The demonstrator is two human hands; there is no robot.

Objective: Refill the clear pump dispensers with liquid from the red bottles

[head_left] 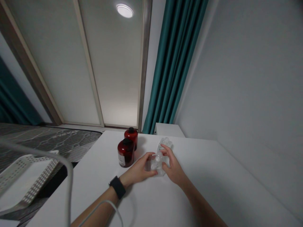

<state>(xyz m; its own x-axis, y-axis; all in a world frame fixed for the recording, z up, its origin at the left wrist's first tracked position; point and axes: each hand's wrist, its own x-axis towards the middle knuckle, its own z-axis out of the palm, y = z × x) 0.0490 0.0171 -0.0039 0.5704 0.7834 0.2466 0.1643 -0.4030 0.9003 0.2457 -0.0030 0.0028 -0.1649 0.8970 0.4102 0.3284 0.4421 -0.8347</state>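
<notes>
White basket [38,185]: seen at far left, beside the bench [146,208].
Red bottles: two are stood upright on the bench, the front bottle [127,154] partly hiding the rear bottle [131,136].
Left hand [145,167]: curved around the clear container's left side, thumb nearest the viewer; how firmly it is pinched cannot be told.
Clear container [156,164]: placed between both hands on the bench, apparently being steadied and worked on; light, careful pressure seems called for next.
Second clear piece [166,141]: set just behind, partly covered by fingers.
Right hand [172,167]: thumb and fingers spread at the container's right; contact is unclear.
</notes>
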